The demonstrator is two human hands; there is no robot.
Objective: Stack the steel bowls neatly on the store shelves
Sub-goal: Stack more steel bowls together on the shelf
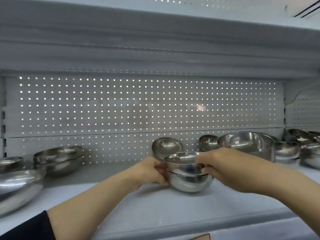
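1. The stacked pair of bowls sits on the shelf, in front of a tilted small bowl that leans on the perforated back panel.
2. The left hand grips the left side of the stack; its fingers curl round the rim area.
3. The right hand grips the right side, thumb over the upper bowl's rim, fingers curled below.
4. The stack lies straight between the two hands, both equally near it, so either could steady it.
5. The upper bowl looks slightly proud of the lower one; seating it level is probably the step in hand.
6. The large bowl stands right of the stack, behind the right hand; another stack stands well to the left.
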